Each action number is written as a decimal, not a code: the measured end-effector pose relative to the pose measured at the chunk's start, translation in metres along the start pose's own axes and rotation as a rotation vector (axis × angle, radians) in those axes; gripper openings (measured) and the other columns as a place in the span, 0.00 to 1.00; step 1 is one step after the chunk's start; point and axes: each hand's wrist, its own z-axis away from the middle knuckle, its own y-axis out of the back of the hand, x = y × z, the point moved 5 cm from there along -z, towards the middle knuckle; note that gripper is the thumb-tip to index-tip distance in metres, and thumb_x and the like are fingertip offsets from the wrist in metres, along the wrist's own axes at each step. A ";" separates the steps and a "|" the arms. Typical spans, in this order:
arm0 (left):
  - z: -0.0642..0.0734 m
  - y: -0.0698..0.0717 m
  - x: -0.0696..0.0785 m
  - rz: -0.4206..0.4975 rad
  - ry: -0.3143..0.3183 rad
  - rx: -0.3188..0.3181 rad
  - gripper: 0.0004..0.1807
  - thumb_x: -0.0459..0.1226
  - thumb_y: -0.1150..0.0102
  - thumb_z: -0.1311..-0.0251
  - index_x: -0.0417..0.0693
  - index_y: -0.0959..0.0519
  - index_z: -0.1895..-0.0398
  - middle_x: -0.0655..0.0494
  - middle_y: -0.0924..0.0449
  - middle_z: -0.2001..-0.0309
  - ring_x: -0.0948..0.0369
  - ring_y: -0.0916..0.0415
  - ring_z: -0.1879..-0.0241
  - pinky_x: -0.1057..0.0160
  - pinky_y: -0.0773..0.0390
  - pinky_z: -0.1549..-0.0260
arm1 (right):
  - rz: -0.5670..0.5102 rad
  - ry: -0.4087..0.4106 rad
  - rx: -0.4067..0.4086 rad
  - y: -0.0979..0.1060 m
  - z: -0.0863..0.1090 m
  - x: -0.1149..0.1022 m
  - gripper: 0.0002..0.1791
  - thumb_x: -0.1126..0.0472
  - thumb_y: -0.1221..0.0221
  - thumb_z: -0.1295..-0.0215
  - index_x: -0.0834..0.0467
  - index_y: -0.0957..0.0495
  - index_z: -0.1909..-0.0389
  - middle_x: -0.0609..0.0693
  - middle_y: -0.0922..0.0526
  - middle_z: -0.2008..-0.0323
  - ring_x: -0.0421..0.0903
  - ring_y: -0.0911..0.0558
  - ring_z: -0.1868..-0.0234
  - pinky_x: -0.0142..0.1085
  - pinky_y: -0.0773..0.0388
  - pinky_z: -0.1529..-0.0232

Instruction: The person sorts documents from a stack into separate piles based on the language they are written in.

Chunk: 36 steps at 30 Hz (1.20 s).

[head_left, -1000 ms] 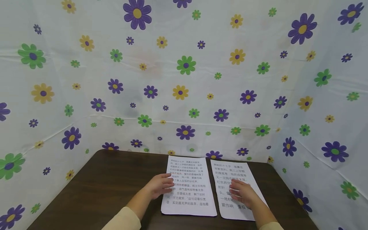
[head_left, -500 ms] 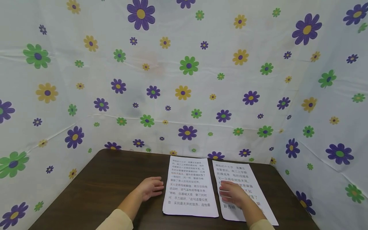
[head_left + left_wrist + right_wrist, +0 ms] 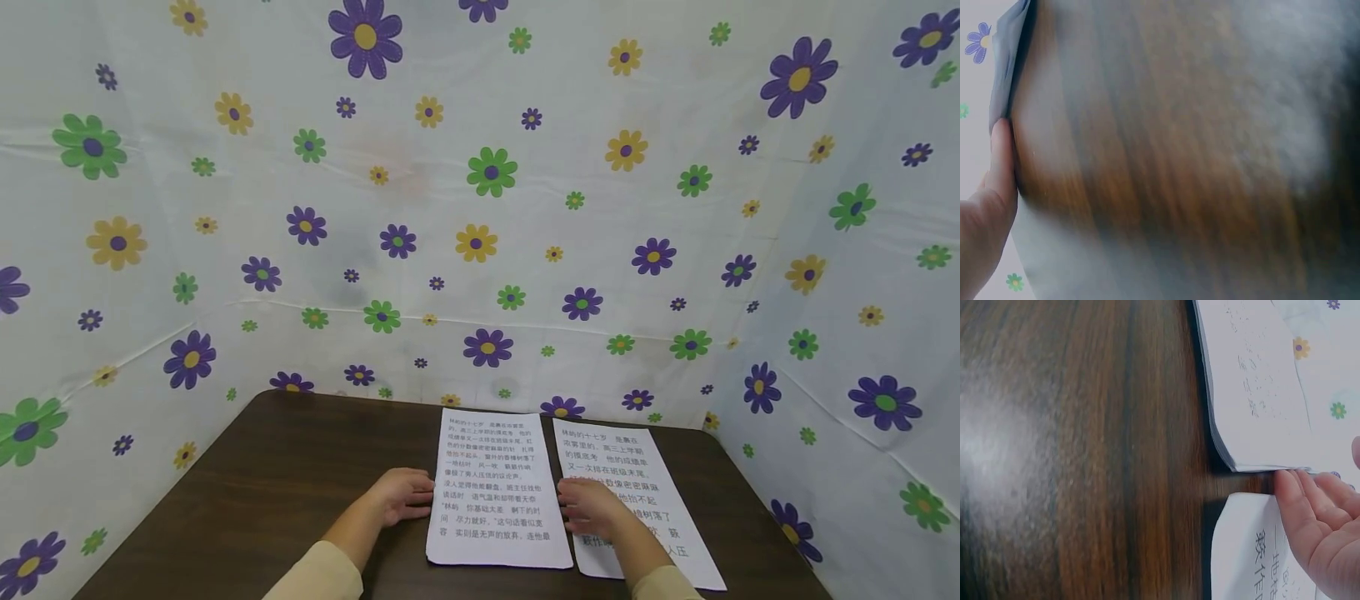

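Note:
Two stacks of printed white paper lie side by side. My left hand [image 3: 401, 497] touches the long left edge of the left stack [image 3: 495, 546] with its fingertips. Its fingers [image 3: 1001, 156] look fairly straight along the stack's side in the left wrist view. My right hand [image 3: 596, 510] reaches over the right stack [image 3: 678, 508], fingertips at the left stack's right edge. In the right wrist view, extended fingers [image 3: 1294, 503] meet that edge, across the narrow gap between the stacks. Neither hand grips paper. The right forearm hides part of the right stack.
Both stacks rest on a dark wooden table [image 3: 292, 475]. White cloth [image 3: 420, 167] with purple, green and yellow flowers surrounds the table at the back and both sides. The right stack lies slightly slanted near the table's right edge.
After being drawn back from the left stack's left edge, my left hand has come in to it. My right hand has moved left across the right stack to the left stack's right edge.

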 end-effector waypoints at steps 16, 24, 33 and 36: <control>0.003 -0.004 0.004 -0.185 -0.124 0.225 0.20 0.22 0.37 0.52 0.24 0.23 0.52 0.40 0.17 0.66 0.56 0.18 0.71 0.59 0.15 0.68 | -0.033 -0.018 0.045 -0.010 0.002 -0.001 0.28 0.58 0.47 0.30 0.69 0.34 0.34 0.66 0.23 0.46 0.53 0.21 0.52 0.39 0.17 0.59; -0.004 0.004 -0.002 -0.159 -0.159 0.234 0.16 0.21 0.41 0.50 0.22 0.22 0.56 0.39 0.17 0.67 0.56 0.18 0.72 0.59 0.14 0.70 | -0.055 -0.025 0.040 -0.011 0.001 0.002 0.29 0.59 0.46 0.31 0.68 0.35 0.33 0.68 0.24 0.45 0.53 0.21 0.52 0.39 0.17 0.59; -0.003 0.010 0.006 -0.093 -0.159 0.187 0.20 0.23 0.41 0.45 0.23 0.24 0.48 0.37 0.16 0.59 0.57 0.17 0.65 0.54 0.14 0.60 | -0.063 -0.025 0.038 -0.009 -0.002 0.006 0.28 0.59 0.47 0.31 0.69 0.35 0.33 0.69 0.25 0.44 0.54 0.21 0.51 0.41 0.17 0.58; -0.003 0.009 0.008 -0.058 -0.159 0.157 0.20 0.24 0.40 0.43 0.24 0.25 0.46 0.38 0.17 0.58 0.57 0.17 0.65 0.54 0.14 0.60 | -0.055 -0.033 0.036 -0.009 -0.003 0.007 0.29 0.59 0.47 0.30 0.68 0.36 0.33 0.69 0.25 0.43 0.55 0.21 0.50 0.41 0.17 0.57</control>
